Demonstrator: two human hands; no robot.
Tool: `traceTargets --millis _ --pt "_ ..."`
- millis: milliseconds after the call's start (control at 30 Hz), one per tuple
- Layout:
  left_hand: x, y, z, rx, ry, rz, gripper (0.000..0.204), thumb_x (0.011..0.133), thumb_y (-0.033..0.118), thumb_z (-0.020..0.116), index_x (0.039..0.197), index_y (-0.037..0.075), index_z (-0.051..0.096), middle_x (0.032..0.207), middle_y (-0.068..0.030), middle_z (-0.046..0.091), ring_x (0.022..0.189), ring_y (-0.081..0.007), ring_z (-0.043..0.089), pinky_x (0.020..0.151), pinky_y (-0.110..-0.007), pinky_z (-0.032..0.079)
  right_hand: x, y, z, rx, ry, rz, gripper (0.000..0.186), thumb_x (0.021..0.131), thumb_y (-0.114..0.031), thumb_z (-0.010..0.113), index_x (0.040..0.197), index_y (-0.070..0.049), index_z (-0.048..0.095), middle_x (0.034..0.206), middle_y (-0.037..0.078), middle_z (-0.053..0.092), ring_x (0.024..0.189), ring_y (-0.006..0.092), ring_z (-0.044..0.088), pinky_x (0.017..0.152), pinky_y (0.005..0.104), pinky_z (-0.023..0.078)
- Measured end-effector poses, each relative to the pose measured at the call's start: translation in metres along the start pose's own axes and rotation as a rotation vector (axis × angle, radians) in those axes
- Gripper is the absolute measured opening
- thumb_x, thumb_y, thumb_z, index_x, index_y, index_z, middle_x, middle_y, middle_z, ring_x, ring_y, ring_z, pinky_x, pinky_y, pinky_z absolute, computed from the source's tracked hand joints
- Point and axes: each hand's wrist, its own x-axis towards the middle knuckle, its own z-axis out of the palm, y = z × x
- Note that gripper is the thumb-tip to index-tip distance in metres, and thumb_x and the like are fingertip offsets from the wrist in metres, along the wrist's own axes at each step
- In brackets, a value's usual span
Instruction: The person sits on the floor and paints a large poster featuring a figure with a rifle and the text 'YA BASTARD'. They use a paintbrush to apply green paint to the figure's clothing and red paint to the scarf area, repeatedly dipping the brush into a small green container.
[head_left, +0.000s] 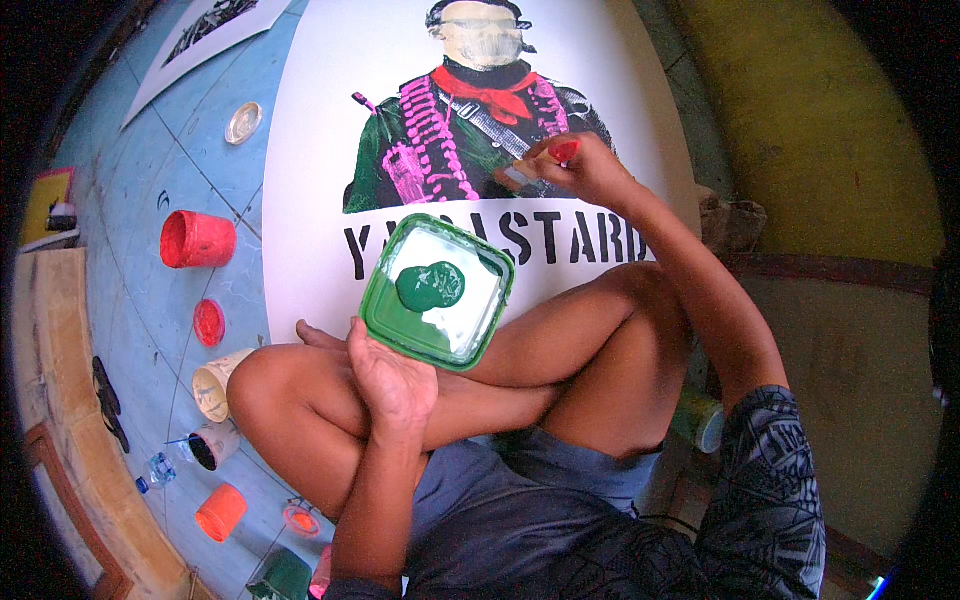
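My left hand [395, 382] supports a square green plastic lid [497, 322] from its near edge, above my crossed legs. A dark green paint puddle [432, 287] lies on the lid's whitish, green-smeared inside. My right hand [592, 172] is closed round a paintbrush [522, 174], its red end sticking up beside the fingers. The bristles are over the dark jacket of a printed figure on a large white poster [305, 110]; contact is hard to make out. The figure has a red neckerchief, pink ammunition belts and partly green sleeves, with black stencilled lettering below, partly hidden by the lid.
On the blue tiled floor at left are a red paint tub [198, 240], a red lid [209, 323], a cream tub [220, 386], a dark-filled container [214, 445], an orange cup [221, 512] and a clear bottle [158, 471]. A yellow-green wall [810, 120] rises at right.
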Motion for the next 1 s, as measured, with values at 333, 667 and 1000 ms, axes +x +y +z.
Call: traceTargets --millis 333,667,1000 --pt "-0.002 0.002 0.005 -0.030 -0.021 -0.008 0.046 0.098 0.030 0.034 0.132 0.001 0.040 0.132 -0.0124 0.048 0.125 -0.0252 0.042 0.109 -0.042 0.029 -0.016 0.018 -0.030 -0.013 -0.064 0.052 0.014 0.081 -0.010 0.065 0.091 0.000 0.066 0.085 0.012 0.069 0.076 0.0162 0.065 0.070 0.0305 0.052" --pt "-0.001 0.000 0.003 0.009 0.043 0.022 0.047 0.097 0.038 0.037 0.126 0.002 0.048 0.129 -0.0118 0.052 0.119 -0.0244 0.048 0.104 -0.040 0.036 -0.019 0.008 -0.049 -0.125 -0.217 0.074 0.015 0.081 -0.015 0.066 0.086 -0.001 0.068 0.077 0.011 0.068 0.069 0.0146 0.062 0.066 0.0312 0.051" --pt "0.002 0.001 -0.003 -0.018 -0.014 0.024 0.054 0.097 0.031 0.038 0.139 0.026 0.004 0.134 -0.0121 0.044 0.124 -0.0262 0.043 0.107 -0.045 0.033 0.017 -0.017 -0.035 -0.377 -0.326 -0.082 0.021 0.082 -0.023 0.068 0.083 -0.002 0.064 0.071 0.015 0.063 0.065 0.0271 0.062 0.063 0.0371 0.050"
